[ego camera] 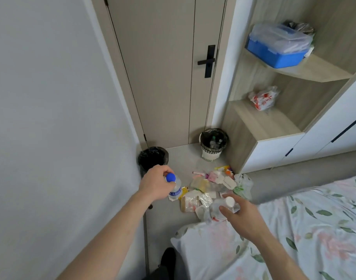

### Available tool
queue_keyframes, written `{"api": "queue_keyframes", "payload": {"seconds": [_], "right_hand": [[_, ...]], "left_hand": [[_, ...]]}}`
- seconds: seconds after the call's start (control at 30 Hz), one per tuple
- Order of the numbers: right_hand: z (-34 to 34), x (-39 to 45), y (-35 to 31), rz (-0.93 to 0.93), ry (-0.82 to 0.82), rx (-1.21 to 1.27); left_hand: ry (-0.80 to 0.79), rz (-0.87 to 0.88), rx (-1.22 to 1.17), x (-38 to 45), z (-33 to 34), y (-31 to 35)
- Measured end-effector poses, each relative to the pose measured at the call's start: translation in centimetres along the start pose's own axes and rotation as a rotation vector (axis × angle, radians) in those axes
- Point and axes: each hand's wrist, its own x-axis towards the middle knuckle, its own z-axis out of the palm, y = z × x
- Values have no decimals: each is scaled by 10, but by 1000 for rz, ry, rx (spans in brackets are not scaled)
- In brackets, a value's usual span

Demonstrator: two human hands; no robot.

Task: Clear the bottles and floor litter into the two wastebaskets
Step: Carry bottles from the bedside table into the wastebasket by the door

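Two bottles are in hand above the floor. Nearest, the right hand [240, 216] has its fingers [226, 210] wrapped round a clear bottle with a white cap [221, 208], held over the corner of the floral bed [306, 229] and its pillow [209, 245]. A little farther and to the left, the left hand [156, 183] has its fingers curled round the neck of a clear bottle with a blue cap [174, 185], which hangs just in front of the black-lined wastebasket [153, 156] standing in the corner by the wall. Between the two hands, on the grey floor [181, 156], lies a heap of litter [211, 186]: wrappers, plastic film, a pale green bag and small pink and yellow scraps. Beyond the heap, against the door [169, 67], stands the second wastebasket [213, 143], white-sided with a dark liner, already holding some bottles. On the shelves to the right sit a blue box [274, 53] under clear plastic and, lower, a red-and-white bag [263, 98].
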Motion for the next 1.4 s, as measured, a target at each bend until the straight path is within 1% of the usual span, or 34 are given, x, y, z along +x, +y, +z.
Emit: {"api": "queue_keyframes", "payload": {"seconds": [0.17, 0.37, 0.47, 0.6, 0.83, 0.97, 1.13, 1.3, 1.4], "right_hand": [[-8, 58, -30, 99, 65, 44], [-32, 91, -34, 137, 111, 36], [-35, 112, -32, 164, 115, 27], [-36, 144, -48, 160, 104, 33], [-36, 239, -69, 224, 204, 77], [-29, 299, -83, 257, 219, 67], [-36, 361, -102, 298, 241, 108], [-63, 377, -100, 339, 295, 110], [-80, 382, -85, 349, 353, 108]], "left_hand": [[-82, 89, 108, 80, -7, 18], [-152, 149, 161, 126, -2, 26], [-148, 161, 143, 147, -7, 24], [-152, 139, 139, 188, -20, 17], [-221, 162, 189, 307, -30, 12], [-262, 204, 236, 368, -40, 18], [-301, 282, 243, 441, -55, 41], [-328, 306, 226, 484, -47, 73], [-320, 333, 228, 501, -37, 92]]}}
